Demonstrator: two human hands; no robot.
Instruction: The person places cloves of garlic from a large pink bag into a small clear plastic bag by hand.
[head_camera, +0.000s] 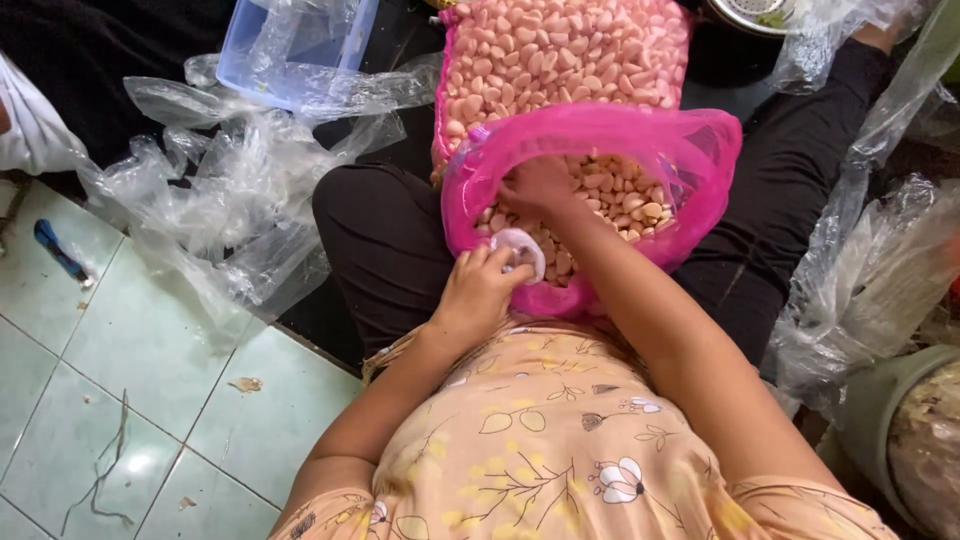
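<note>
Reaching right hand (540, 185) into pink bag (700, 150) of peeled cloves (620, 195) | left hand (480, 285) pinching bag's rim | second full pink bag (560, 55) behind | clear bags (230, 200) on tiled floor (130, 340)

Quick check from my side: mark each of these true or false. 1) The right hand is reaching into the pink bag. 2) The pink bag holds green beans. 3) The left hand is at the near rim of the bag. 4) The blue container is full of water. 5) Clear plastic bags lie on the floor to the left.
1) The right hand is inside the open pink bag: true.
2) False: the bag holds pale peeled cloves, like garlic.
3) The left hand grips the bag's near rim, pinching a small white piece: true.
4) False: the blue container holds crumpled clear plastic; no water shows.
5) Clear plastic bags lie crumpled on the left: true.
</note>
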